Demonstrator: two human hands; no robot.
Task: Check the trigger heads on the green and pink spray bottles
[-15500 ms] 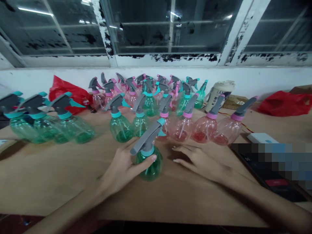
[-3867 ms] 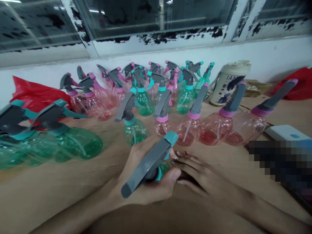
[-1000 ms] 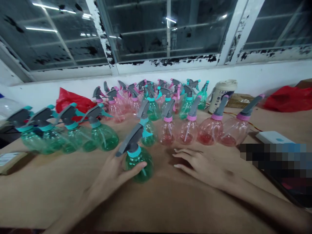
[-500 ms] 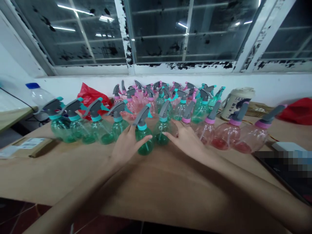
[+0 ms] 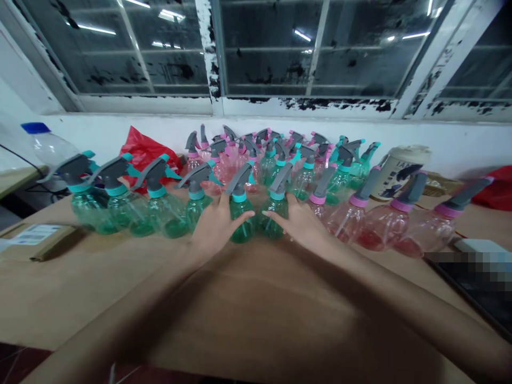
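Note:
My left hand [image 5: 216,226] is wrapped round the left side of a green spray bottle [image 5: 242,232], its thumb across the front. This bottle stands upright on the table and has a turquoise collar and grey trigger head. Just right of it, my right hand [image 5: 306,226] holds a second green spray bottle [image 5: 272,228] from its right side, thumb on the front. Fingers behind both bottles are hidden. Left of my hands runs a row of green spray bottles [image 5: 166,213]; on the right the row continues with pink spray bottles [image 5: 380,226].
More pink and green bottles [image 5: 268,157] crowd together behind, near the wall. A red plastic bag [image 5: 138,149], a flat cardboard box [image 5: 36,240] and a clear blue-capped bottle [image 5: 48,144] lie left. A printed cream container [image 5: 402,170] and dark flat device [image 5: 472,288] are right.
The bottle in my left hand has moved back, roughly level with the one in my right. My right hand has closed in on its bottle. The view has shifted slightly.

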